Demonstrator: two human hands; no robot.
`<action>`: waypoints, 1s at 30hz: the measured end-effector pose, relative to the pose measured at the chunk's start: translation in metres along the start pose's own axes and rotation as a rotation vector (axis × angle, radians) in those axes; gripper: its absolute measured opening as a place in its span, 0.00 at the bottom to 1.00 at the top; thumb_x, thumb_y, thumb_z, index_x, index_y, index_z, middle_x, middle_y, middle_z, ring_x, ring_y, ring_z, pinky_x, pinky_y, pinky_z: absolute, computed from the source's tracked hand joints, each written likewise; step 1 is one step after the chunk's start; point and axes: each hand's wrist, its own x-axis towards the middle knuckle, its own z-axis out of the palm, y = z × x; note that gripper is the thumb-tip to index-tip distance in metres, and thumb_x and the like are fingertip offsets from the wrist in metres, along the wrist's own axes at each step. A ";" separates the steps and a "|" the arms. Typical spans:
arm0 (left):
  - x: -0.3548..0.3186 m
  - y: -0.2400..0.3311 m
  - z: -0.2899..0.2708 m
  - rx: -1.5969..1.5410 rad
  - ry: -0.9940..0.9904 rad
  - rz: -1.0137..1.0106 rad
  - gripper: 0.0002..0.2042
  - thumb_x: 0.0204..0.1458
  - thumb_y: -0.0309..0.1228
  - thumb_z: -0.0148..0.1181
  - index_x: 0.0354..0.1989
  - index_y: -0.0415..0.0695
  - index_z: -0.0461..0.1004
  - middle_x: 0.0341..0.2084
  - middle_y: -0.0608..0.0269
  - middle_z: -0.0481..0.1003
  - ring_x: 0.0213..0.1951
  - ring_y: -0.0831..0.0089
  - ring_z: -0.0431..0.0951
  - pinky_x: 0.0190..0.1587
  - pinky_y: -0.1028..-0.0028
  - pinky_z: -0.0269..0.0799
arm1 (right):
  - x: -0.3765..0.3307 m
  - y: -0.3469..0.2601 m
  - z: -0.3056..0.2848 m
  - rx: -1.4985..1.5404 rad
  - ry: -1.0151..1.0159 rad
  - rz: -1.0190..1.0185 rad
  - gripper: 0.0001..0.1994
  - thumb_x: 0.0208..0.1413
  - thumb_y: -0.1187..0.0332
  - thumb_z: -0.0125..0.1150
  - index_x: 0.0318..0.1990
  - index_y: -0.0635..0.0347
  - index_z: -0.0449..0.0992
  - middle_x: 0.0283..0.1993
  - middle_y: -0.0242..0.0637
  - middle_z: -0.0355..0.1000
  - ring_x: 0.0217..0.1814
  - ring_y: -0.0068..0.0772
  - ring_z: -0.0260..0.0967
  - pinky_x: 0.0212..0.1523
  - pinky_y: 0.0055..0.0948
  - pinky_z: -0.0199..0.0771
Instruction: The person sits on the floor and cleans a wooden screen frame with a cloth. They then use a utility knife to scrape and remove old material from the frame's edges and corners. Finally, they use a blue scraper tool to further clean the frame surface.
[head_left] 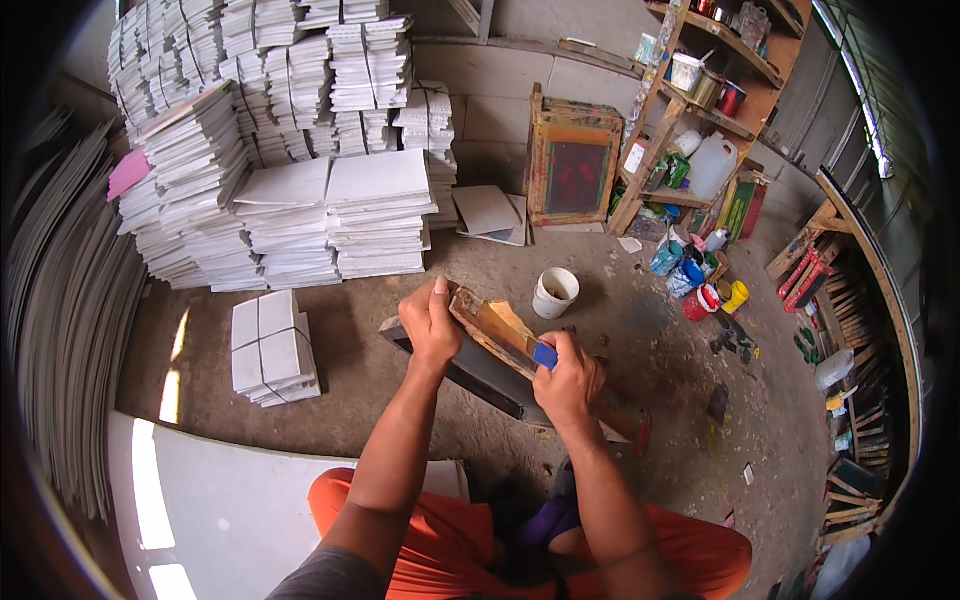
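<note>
My left hand (pixel 432 322) is closed round the left end of a brown-stained wooden frame (pixel 490 328), its thumb pointing up. The frame is tilted, held up in front of my knees. A strip of amber, tape-like material (pixel 512 322) sticks up along its far edge. At the frame's right end my right hand (pixel 570 382) is closed on a small blue object (pixel 545 355); its kind is mostly hidden by the fingers. Under the frame is a dark, flat framed panel (pixel 485 385), slanting down to the right. A white bucket (pixel 555 293) stands on the floor just beyond.
Tall stacks of white sheets (pixel 375 215) rise at the back left. A strapped bundle (pixel 272 347) lies nearer. Paint containers (pixel 690 280) stand below a wooden shelf (pixel 690 100) at the right. A stained screen frame (pixel 573 165) leans on the wall. A white board (pixel 240 500) lies at left.
</note>
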 end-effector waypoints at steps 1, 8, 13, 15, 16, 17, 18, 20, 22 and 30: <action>-0.001 0.000 0.001 -0.046 -0.004 -0.008 0.23 0.66 0.37 0.47 0.22 0.32 0.68 0.15 0.46 0.64 0.18 0.53 0.63 0.25 0.57 0.58 | 0.005 0.003 -0.004 0.032 -0.047 -0.002 0.07 0.52 0.75 0.62 0.39 0.58 0.78 0.33 0.43 0.80 0.36 0.56 0.78 0.38 0.48 0.76; 0.002 -0.005 0.004 -0.030 -0.028 0.019 0.23 0.66 0.38 0.45 0.23 0.31 0.72 0.14 0.46 0.65 0.17 0.54 0.64 0.26 0.57 0.58 | 0.011 0.025 -0.013 0.399 -0.245 0.223 0.13 0.63 0.58 0.68 0.39 0.61 0.81 0.28 0.44 0.78 0.31 0.45 0.78 0.35 0.39 0.75; 0.006 -0.002 0.003 0.057 -0.011 0.006 0.24 0.67 0.38 0.44 0.24 0.31 0.73 0.15 0.46 0.66 0.17 0.53 0.65 0.26 0.57 0.59 | -0.016 -0.006 -0.019 0.192 0.041 0.116 0.12 0.58 0.61 0.73 0.40 0.60 0.83 0.34 0.39 0.79 0.36 0.42 0.80 0.36 0.36 0.76; 0.007 -0.002 0.002 0.031 0.011 -0.005 0.24 0.67 0.38 0.44 0.24 0.31 0.73 0.14 0.46 0.67 0.17 0.53 0.66 0.26 0.57 0.59 | -0.018 -0.016 -0.011 0.178 0.094 0.095 0.11 0.54 0.64 0.75 0.40 0.58 0.83 0.39 0.39 0.79 0.38 0.42 0.79 0.38 0.37 0.77; 0.006 -0.002 0.006 0.009 0.016 -0.014 0.24 0.67 0.38 0.44 0.24 0.31 0.73 0.14 0.46 0.67 0.17 0.53 0.66 0.26 0.57 0.60 | -0.020 -0.012 -0.003 0.201 0.132 0.104 0.10 0.53 0.65 0.75 0.40 0.58 0.83 0.39 0.39 0.78 0.38 0.43 0.79 0.38 0.38 0.77; 0.005 -0.001 0.009 0.002 0.006 -0.016 0.24 0.66 0.38 0.45 0.24 0.31 0.73 0.15 0.46 0.67 0.17 0.53 0.66 0.26 0.57 0.60 | -0.021 -0.007 0.003 0.225 0.171 0.108 0.10 0.52 0.67 0.74 0.40 0.57 0.82 0.39 0.39 0.78 0.38 0.44 0.79 0.38 0.38 0.78; 0.004 0.001 0.011 -0.003 -0.004 -0.017 0.24 0.66 0.38 0.45 0.24 0.31 0.73 0.15 0.46 0.67 0.18 0.53 0.66 0.26 0.57 0.60 | -0.024 0.000 0.004 0.158 0.187 0.045 0.10 0.49 0.73 0.69 0.41 0.56 0.81 0.39 0.37 0.78 0.39 0.45 0.79 0.39 0.40 0.78; 0.004 0.005 0.007 0.025 -0.007 -0.004 0.23 0.66 0.38 0.45 0.24 0.31 0.72 0.15 0.46 0.67 0.18 0.53 0.67 0.26 0.57 0.60 | -0.022 -0.004 0.002 0.028 0.168 0.033 0.12 0.48 0.75 0.65 0.41 0.55 0.80 0.40 0.36 0.79 0.41 0.46 0.79 0.39 0.42 0.77; 0.004 0.011 0.004 0.068 -0.002 0.024 0.22 0.65 0.38 0.45 0.23 0.32 0.71 0.15 0.46 0.68 0.18 0.53 0.67 0.26 0.57 0.60 | -0.017 -0.003 0.000 -0.065 0.114 0.051 0.11 0.48 0.76 0.63 0.40 0.53 0.78 0.41 0.35 0.80 0.42 0.47 0.79 0.41 0.45 0.76; 0.000 0.007 -0.002 0.072 -0.014 0.034 0.21 0.64 0.36 0.46 0.22 0.32 0.69 0.14 0.46 0.66 0.17 0.53 0.66 0.25 0.57 0.58 | 0.026 0.030 -0.026 0.238 -0.326 0.085 0.03 0.56 0.71 0.67 0.37 0.58 0.80 0.32 0.42 0.78 0.36 0.48 0.79 0.36 0.40 0.75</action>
